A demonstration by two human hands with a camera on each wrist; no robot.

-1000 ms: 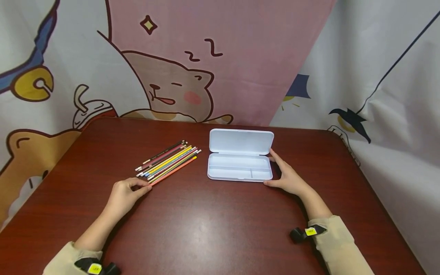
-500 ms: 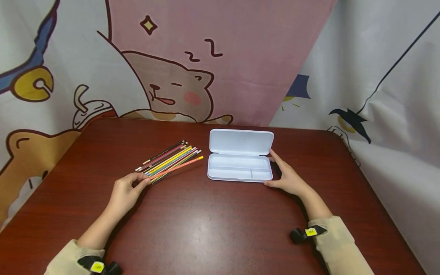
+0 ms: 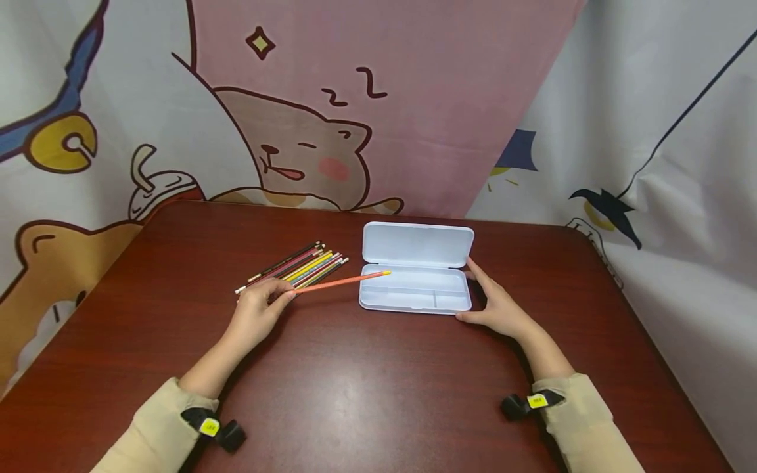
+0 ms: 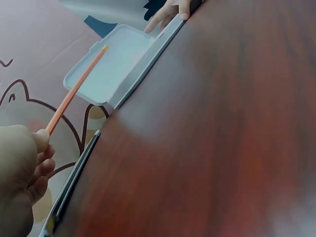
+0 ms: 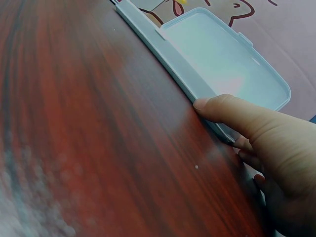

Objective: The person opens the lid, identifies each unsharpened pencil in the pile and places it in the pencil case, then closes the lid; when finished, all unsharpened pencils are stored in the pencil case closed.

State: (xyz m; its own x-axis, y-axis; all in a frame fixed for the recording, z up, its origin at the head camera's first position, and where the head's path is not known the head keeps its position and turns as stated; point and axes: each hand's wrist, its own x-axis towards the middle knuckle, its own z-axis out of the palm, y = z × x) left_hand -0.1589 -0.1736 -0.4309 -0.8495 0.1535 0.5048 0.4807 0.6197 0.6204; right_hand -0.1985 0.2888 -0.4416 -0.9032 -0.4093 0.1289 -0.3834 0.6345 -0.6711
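Observation:
Pinched by one end between thumb and fingers, an orange pencil (image 3: 340, 283) is in my left hand (image 3: 259, 316). The pencil slants up to the right, and its yellow tip overlaps the case's compartment in the head view. In the left wrist view the pencil (image 4: 74, 92) points toward the raised lid. A pale blue pencil case (image 3: 414, 278) lies with its lid up at mid-table. My right hand (image 3: 503, 310) holds the case's right end, thumb at the front corner and fingers around the side. In the right wrist view the thumb (image 5: 222, 109) presses on the front wall.
A bundle of several pencils (image 3: 309, 261) in various colours lies left of the case, partly hidden behind my left hand. The case has a long compartment and divided narrow ones. A printed curtain (image 3: 426, 118) hangs behind the brown table (image 3: 367, 387).
My left hand has lifted the orange pencil off the front of the bundle and carried it right, toward the case. My right hand has stayed on the case.

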